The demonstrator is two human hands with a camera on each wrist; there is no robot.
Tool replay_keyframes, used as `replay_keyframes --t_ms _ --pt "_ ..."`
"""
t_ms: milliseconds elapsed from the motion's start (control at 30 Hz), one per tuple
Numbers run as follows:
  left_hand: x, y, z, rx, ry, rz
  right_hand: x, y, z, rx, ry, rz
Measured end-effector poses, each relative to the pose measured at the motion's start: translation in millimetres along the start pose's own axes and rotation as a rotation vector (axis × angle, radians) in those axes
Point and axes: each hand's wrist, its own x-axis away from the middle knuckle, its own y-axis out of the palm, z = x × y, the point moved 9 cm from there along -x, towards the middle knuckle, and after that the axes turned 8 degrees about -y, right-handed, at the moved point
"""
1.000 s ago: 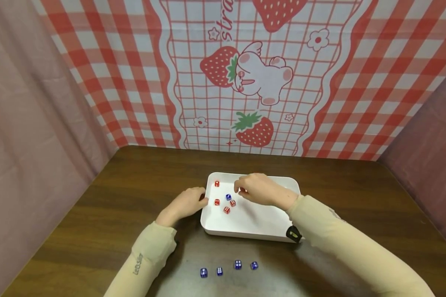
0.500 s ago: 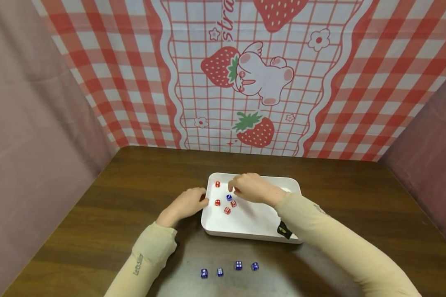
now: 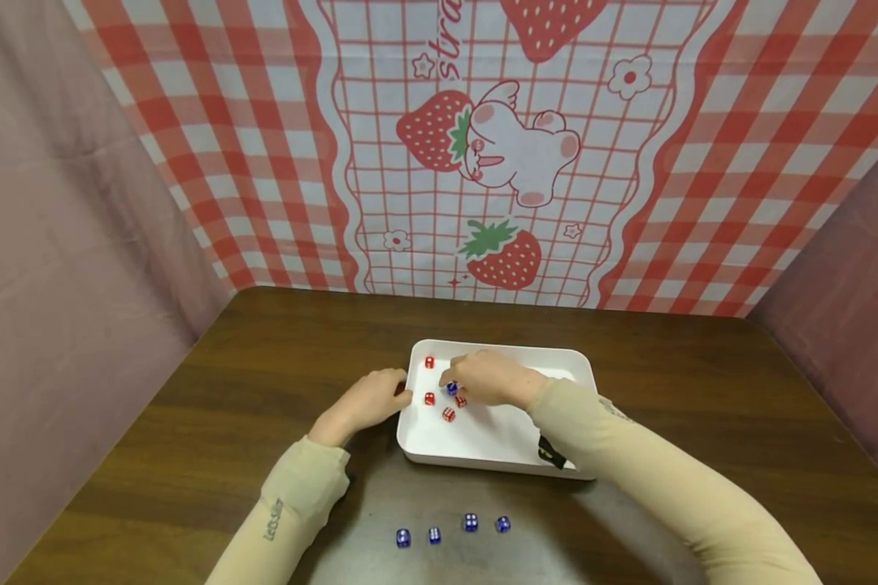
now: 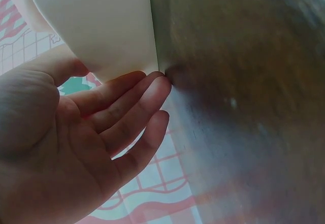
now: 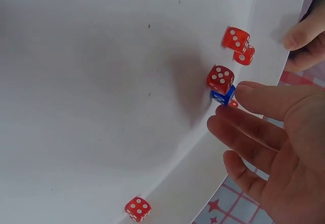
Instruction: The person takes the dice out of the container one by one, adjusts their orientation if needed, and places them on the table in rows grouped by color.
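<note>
A white tray (image 3: 483,451) on the wooden table holds several red dice and one blue die (image 3: 452,389). My right hand (image 3: 492,378) reaches down into it. In the right wrist view, the thumb and index finger of the right hand (image 5: 277,132) pinch the blue die (image 5: 222,97); a red die (image 5: 221,78) partly covers it. My left hand (image 3: 366,400) rests against the tray's left wall. Its fingers look relaxed and nearly straight in the left wrist view, their tips touching the outside of the white tray (image 4: 101,26).
Several blue dice stand in a row before the tray, among them one die (image 3: 471,522) near the middle. A red die (image 3: 429,361) lies at the tray's far left corner, another red die (image 3: 449,414) nearer the front. A checkered strawberry cloth (image 3: 505,187) hangs behind the table.
My right hand has moved left and down inside the tray, and its fingertips have come onto the blue die. My left hand stays at the tray's left wall.
</note>
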Motion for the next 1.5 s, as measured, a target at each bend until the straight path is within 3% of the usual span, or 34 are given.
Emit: replay_keyframes --t_ms 500,933,1300,1500 --pt "0.6 -1.1 5.6 -0.004 0.002 -0.001 -3.2 2.7 0.6 0.072 -0.031 0.025" --pt "0.9 1.2 6.4 -0.014 0.019 0.007 1.8 2.2 5.9 0.003 0.007 0.036" --pt "1.3 0.3 2.5 -0.016 -0.002 0.006 21.0 -19.3 8.3 -0.071 -0.026 0.138" --pt "0.6 -0.9 2.2 -0.014 -0.003 0.011 37.3 -25.8 13.3 -0.097 -0.005 0.167"
